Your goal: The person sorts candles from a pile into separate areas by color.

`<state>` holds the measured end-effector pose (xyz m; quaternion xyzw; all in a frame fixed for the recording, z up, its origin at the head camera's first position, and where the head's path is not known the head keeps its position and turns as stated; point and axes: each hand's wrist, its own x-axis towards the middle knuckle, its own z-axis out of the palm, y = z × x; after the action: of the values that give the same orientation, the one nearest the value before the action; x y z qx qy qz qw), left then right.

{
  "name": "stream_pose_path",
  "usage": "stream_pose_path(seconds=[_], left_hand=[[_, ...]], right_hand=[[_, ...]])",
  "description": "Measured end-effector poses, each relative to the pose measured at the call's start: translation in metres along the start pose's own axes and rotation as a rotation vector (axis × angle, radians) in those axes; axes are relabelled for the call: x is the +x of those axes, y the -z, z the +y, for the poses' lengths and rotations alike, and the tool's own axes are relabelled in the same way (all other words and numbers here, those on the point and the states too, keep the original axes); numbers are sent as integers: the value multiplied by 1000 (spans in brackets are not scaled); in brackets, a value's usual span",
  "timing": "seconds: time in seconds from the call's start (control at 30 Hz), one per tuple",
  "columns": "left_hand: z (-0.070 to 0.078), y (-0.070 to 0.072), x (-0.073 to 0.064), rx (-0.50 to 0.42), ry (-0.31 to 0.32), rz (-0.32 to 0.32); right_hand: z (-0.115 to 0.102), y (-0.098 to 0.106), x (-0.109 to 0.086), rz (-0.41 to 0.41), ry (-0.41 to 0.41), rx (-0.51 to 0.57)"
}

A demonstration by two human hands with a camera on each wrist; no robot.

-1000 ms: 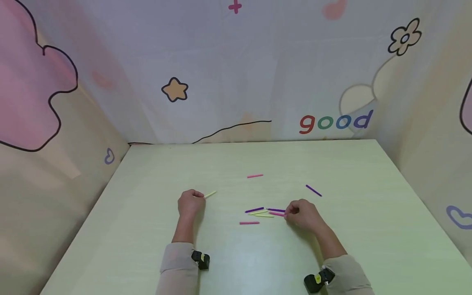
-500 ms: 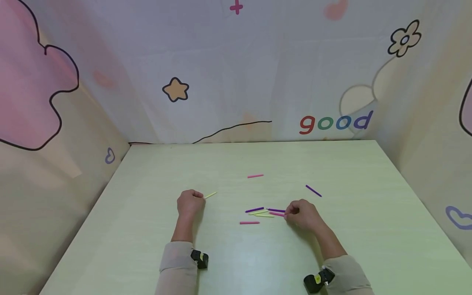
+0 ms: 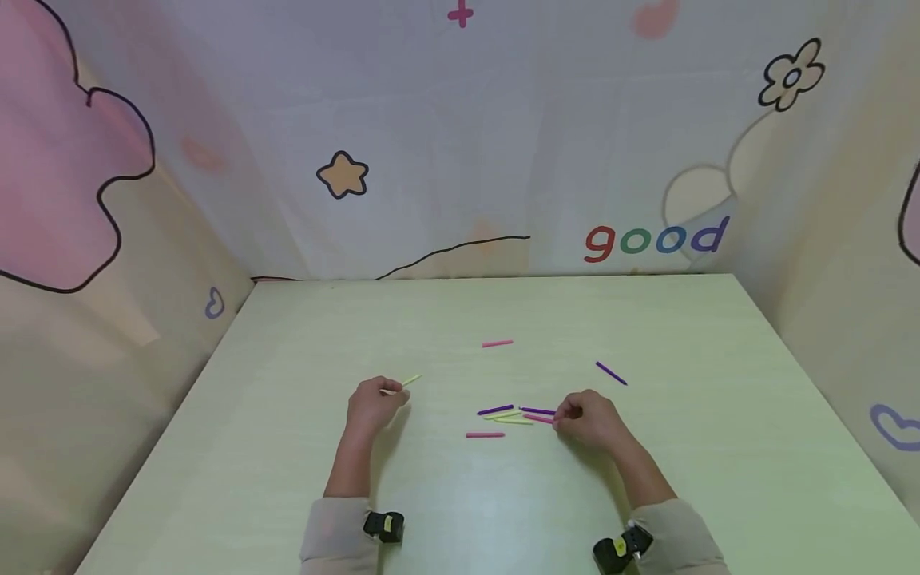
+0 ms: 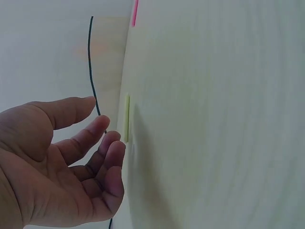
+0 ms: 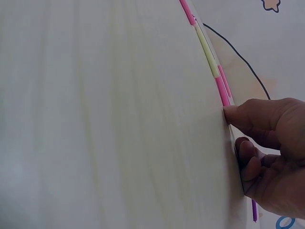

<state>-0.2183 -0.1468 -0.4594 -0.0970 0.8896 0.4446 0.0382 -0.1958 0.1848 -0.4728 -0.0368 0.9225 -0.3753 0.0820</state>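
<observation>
Near a pale yellow stick on the left of the table is my left hand. In the left wrist view, its thumb stands apart from loosely bent fingers, and the yellow stick lies on the table just beyond the fingertips. My right hand pinches the near end of a pink stick in the central cluster; a purple stick lies right beside it. The right wrist view has the thumb at the end of the pink stick, its other fingers curled and partly hidden.
The cluster also holds another purple stick and yellow sticks. One pink stick lies in front, another pink stick farther back. A purple stick lies to the right. A printed cloth wall stands behind the table.
My left hand's thumb has parted from its fingers, letting go of the yellow stick, and its wrist has drawn back slightly. The right hand stays in place.
</observation>
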Motion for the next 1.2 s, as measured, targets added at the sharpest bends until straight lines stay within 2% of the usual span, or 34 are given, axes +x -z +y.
stream_pose_path(seconds=[0.2,0.53,0.8,1.2], left_hand=[[-2,-8,-6,-36,-20,-14],[8,-26,-18,-46,-85,-48],[18,-31,-24,-66,-130,-64],[31,-38,-32,-99,-142,-85]], right_hand=[[-1,0,-1,3,-10,-8],[0,-1,-1,3,-4,-8],[-1,1,-1,5,-3,2],[0,-1,0,-13,-30,23]])
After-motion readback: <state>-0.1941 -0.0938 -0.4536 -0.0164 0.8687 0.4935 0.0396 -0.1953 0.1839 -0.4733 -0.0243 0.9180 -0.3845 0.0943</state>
